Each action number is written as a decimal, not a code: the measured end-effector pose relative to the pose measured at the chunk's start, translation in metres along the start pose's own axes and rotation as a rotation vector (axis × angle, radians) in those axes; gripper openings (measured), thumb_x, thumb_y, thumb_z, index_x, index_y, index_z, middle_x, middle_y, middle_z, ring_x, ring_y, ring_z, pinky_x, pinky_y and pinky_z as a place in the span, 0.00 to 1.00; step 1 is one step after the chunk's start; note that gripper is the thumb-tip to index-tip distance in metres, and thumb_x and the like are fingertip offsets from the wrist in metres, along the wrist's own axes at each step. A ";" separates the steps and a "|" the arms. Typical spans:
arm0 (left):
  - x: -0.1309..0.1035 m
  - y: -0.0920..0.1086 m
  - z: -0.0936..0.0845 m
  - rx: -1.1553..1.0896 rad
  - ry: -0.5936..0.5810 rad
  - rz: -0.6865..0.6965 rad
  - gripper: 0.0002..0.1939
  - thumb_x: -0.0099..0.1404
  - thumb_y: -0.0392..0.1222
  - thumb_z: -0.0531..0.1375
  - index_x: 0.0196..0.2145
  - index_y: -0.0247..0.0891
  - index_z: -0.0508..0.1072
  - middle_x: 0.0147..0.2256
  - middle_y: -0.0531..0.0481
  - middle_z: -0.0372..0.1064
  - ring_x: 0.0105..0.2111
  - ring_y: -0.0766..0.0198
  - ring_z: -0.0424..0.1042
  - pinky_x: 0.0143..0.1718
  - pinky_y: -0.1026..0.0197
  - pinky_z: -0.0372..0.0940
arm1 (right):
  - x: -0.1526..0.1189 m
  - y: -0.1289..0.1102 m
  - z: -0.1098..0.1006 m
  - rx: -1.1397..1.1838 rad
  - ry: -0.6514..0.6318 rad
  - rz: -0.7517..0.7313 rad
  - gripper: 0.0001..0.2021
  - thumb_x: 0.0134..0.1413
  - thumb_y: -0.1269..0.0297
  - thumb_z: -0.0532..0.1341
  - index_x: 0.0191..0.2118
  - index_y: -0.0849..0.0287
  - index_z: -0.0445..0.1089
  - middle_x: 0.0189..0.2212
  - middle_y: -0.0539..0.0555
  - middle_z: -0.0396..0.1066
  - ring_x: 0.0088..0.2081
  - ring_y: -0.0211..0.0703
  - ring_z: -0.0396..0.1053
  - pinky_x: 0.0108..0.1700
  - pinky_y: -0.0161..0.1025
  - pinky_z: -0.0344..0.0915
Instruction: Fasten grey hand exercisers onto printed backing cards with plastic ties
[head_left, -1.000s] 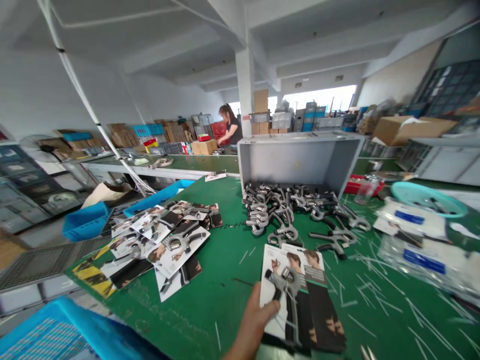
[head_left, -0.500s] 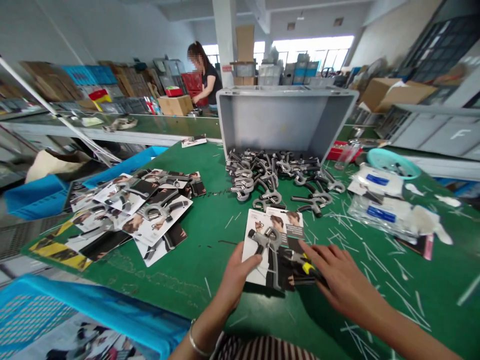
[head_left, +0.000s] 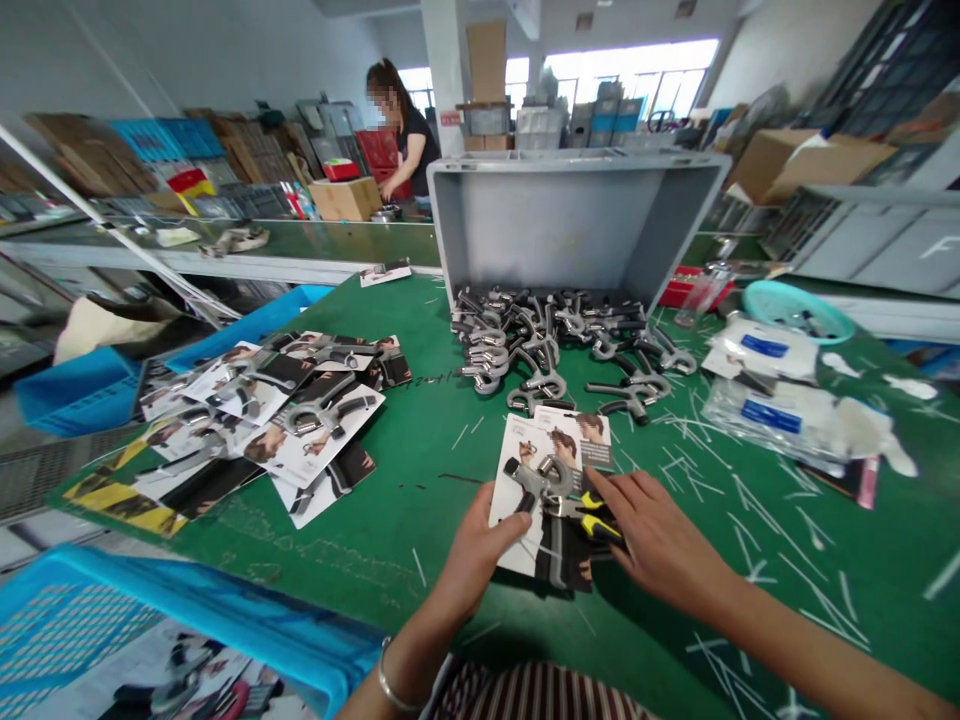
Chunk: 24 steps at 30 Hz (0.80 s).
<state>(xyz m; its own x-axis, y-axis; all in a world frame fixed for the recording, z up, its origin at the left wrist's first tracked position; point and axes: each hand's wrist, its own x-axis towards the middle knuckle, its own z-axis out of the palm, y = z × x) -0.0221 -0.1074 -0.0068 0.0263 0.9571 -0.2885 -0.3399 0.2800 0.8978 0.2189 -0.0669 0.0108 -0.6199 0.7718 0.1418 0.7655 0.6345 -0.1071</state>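
My left hand (head_left: 480,550) is closed on the edge of a printed card (head_left: 513,450), its thumb resting on the front. A grey and black hand grip strengthener (head_left: 551,478) lies against that card, with a thin white tie end sticking out below. My right hand (head_left: 660,530) is closed around yellow and black cutting pliers (head_left: 600,515). The pliers' jaws, spread a little, point left and lie right at the strengthener's handle; whether they touch the tie cannot be told. Another printed card (head_left: 598,432) lies partly under the held one.
Behind the cards, loose grip strengtheners (head_left: 540,340) spill from a tipped grey crate (head_left: 562,215). Carded strengtheners (head_left: 322,425) pile up at left, above a blue basket (head_left: 225,600). White tie offcuts (head_left: 742,520) and plastic bags (head_left: 780,420) lie at right. A person (head_left: 409,140) stands at the far bench.
The pliers have moved left from beside the card onto the strengthener, and their handles have spread apart. My left hand keeps its hold on the card. The view has shifted slightly.
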 end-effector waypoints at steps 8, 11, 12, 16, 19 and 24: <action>-0.001 0.003 0.000 -0.038 0.006 -0.014 0.25 0.58 0.42 0.65 0.53 0.37 0.68 0.46 0.44 0.75 0.34 0.60 0.74 0.41 0.59 0.67 | -0.003 0.002 0.002 0.019 0.012 0.065 0.35 0.53 0.68 0.61 0.66 0.66 0.53 0.51 0.64 0.67 0.50 0.56 0.61 0.57 0.52 0.58; -0.002 0.001 0.000 -0.026 -0.007 -0.029 0.26 0.58 0.43 0.66 0.53 0.37 0.68 0.45 0.44 0.75 0.34 0.60 0.74 0.41 0.59 0.67 | -0.001 0.001 0.002 0.023 0.004 0.054 0.34 0.53 0.68 0.60 0.65 0.66 0.54 0.51 0.63 0.66 0.50 0.56 0.60 0.58 0.52 0.58; -0.002 0.000 0.000 -0.022 -0.006 -0.030 0.26 0.57 0.43 0.66 0.53 0.37 0.69 0.45 0.44 0.75 0.34 0.60 0.74 0.41 0.59 0.67 | -0.001 0.001 0.003 0.027 -0.002 0.044 0.34 0.52 0.68 0.61 0.65 0.66 0.54 0.51 0.63 0.66 0.50 0.56 0.60 0.58 0.52 0.57; 0.000 -0.003 -0.003 -0.014 0.011 -0.008 0.24 0.59 0.42 0.65 0.52 0.37 0.69 0.46 0.44 0.75 0.34 0.61 0.74 0.41 0.59 0.67 | -0.002 0.004 0.005 0.027 -0.010 0.030 0.36 0.51 0.68 0.61 0.66 0.65 0.53 0.52 0.63 0.66 0.52 0.56 0.61 0.59 0.53 0.57; 0.001 -0.002 -0.005 -0.006 0.021 0.011 0.23 0.60 0.42 0.64 0.52 0.37 0.69 0.45 0.44 0.75 0.35 0.60 0.74 0.42 0.59 0.66 | -0.002 0.007 0.007 0.009 0.002 0.042 0.35 0.51 0.67 0.61 0.66 0.65 0.54 0.53 0.63 0.66 0.52 0.57 0.60 0.58 0.53 0.57; 0.003 -0.001 -0.003 0.009 0.003 -0.007 0.23 0.59 0.42 0.64 0.52 0.37 0.69 0.47 0.43 0.75 0.35 0.60 0.74 0.42 0.58 0.67 | 0.001 0.007 0.008 0.000 0.007 0.022 0.36 0.52 0.67 0.61 0.66 0.66 0.52 0.52 0.63 0.66 0.51 0.58 0.60 0.58 0.53 0.57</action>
<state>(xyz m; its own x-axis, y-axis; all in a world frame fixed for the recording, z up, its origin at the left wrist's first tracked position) -0.0251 -0.1050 -0.0093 0.0262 0.9550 -0.2955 -0.3315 0.2872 0.8987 0.2223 -0.0612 0.0028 -0.6020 0.7850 0.1459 0.7787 0.6176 -0.1103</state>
